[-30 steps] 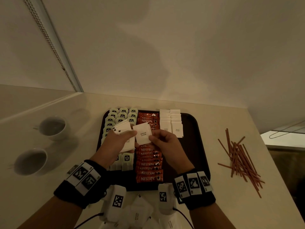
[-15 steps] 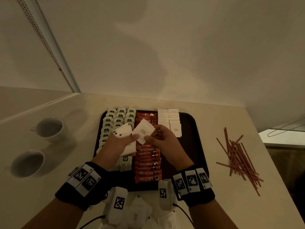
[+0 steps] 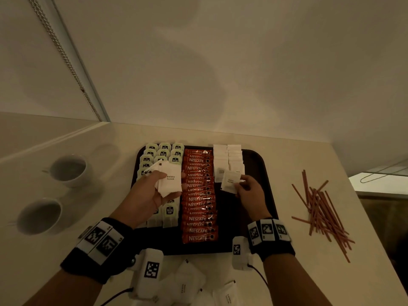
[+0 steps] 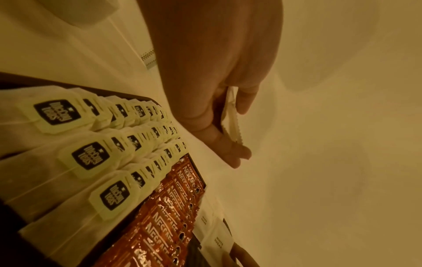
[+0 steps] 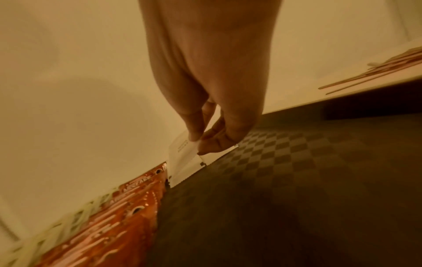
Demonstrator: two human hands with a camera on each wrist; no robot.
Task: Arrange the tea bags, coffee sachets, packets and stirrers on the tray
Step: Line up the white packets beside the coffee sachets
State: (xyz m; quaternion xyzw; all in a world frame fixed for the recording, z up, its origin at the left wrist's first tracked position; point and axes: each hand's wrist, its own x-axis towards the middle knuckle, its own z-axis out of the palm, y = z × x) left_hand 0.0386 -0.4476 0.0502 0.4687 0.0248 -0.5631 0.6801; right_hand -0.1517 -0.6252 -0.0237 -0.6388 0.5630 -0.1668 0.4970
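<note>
- The single sugar packet [image 3: 230, 184] is pinched in the right hand [image 3: 250, 193] grip, just above the tray [image 3: 262, 173], at the near end of the white packet rows [image 3: 228, 160].
- The left hand [image 3: 146, 193] grip clasps a packet stack [image 3: 170, 182] over the tea bags [image 3: 164, 151].
- Coffee sachets [image 3: 198, 195] fill the middle column.
- Stirrers [image 3: 320, 208] lie loose on the tabletop [image 3: 298, 155], right of the tray.

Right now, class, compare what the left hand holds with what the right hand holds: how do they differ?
The left hand grips a fanned bunch of sugar packets above the tea bags; the right hand pinches one sugar packet at its edge, low by the tray's sugar rows. Both are white, printed WHITE SUGAR.
</note>
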